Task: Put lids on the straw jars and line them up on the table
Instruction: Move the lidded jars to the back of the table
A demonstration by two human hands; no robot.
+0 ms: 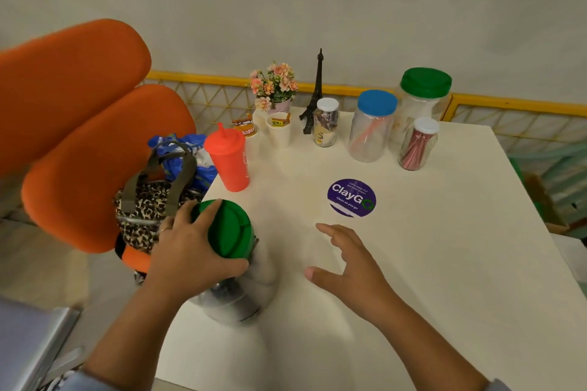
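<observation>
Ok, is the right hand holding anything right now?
No, the right hand hovers open and empty over the table, while the left hand grips the green lid on the near jar.

The table top is smooth and matt, a pale cream colour. The near jar is see-through plastic, and its green lid looks like smooth plastic with a soft shine. The jars at the back – blue-lidded jar, big green-lidded jar – are clear and a bit shiny too. The red cup is matt plastic. The orange chair looks like soft cloth. The spotted bag is cloth – with woven straps. The round sticker is glossy.
</observation>
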